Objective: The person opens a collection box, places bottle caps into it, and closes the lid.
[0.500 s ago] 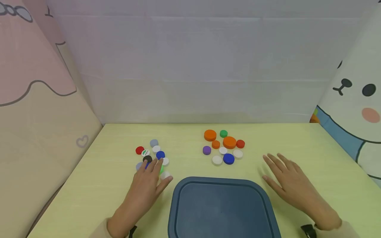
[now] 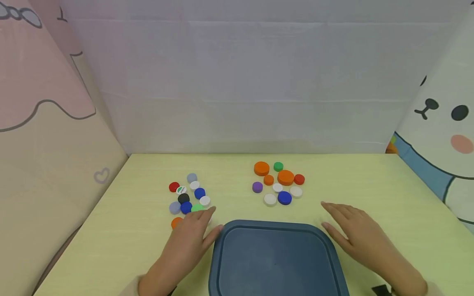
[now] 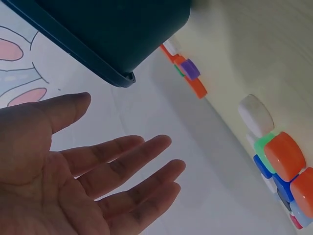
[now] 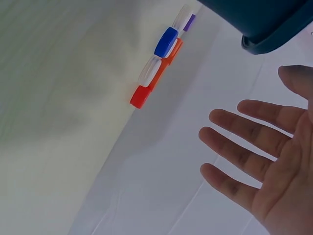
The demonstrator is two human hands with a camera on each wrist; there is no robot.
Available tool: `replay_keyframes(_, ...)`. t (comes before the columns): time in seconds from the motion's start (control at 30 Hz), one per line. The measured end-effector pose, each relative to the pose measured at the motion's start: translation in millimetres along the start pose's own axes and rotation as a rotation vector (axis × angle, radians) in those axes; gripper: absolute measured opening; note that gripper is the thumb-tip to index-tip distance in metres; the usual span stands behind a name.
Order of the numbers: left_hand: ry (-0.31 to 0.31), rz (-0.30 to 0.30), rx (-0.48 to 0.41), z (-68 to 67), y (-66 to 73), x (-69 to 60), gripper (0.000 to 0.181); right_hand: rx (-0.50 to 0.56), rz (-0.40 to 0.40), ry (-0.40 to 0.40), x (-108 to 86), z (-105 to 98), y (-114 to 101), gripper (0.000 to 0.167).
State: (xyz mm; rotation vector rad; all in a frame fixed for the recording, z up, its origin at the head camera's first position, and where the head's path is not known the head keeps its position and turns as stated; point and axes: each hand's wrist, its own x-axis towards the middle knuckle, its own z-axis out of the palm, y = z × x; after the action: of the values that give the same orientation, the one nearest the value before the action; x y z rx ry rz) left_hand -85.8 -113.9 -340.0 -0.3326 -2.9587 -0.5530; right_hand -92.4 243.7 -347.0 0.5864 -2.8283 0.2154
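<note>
Plainly, the left hand [image 2: 187, 240] held nothing, fingers loosely extended; the right hand [image 2: 364, 238] matched it, both backs showing from above. The dark blue box [image 2: 275, 259] lay between them, the left thumb nearer its corner, no contact visible. Its near end was out of view, hiding its long axis. Beyond lay a left cap cluster [image 2: 183, 198] and a right cap cluster [image 2: 285, 177].

Dark blue round-cornered container [image 2: 274, 224], upright; multicoloured caps [image 2: 284, 198] in two loose clusters beyond

Smooth, matt plastic box [image 2: 274, 225]; glossy plastic caps [image 3: 284, 156].
</note>
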Motion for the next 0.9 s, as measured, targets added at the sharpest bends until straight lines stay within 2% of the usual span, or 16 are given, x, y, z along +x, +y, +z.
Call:
replay_keyframes(0.13,-0.047,0.018,0.01,0.9,3.8,0.1,0.048,0.006,-0.006,-0.008,-3.0,-1.6,-8.3,0.049)
replay_keyframes(0.37,-0.083,0.064,0.03,5.9,8.4,1.2,0.045,-0.005,-0.047,0.009,-5.9,0.3,-21.9,0.043)
replay_keyframes(0.63,-0.165,0.052,0.018,11.7,12.2,4.7,0.042,-0.037,-0.081,-0.017,-4.6,2.9,-29.8,0.034)
replay_keyframes(0.73,-0.157,0.06,0.019,14.6,11.7,4.9,0.039,-0.029,-0.074,-0.043,-3.5,3.9,-30.4,0.032)
replay_keyframes(0.9,-0.098,0.09,0.035,16.3,11.5,4.3,0.029,0.031,-0.069,-0.063,-2.3,6.9,-28.8,0.027)
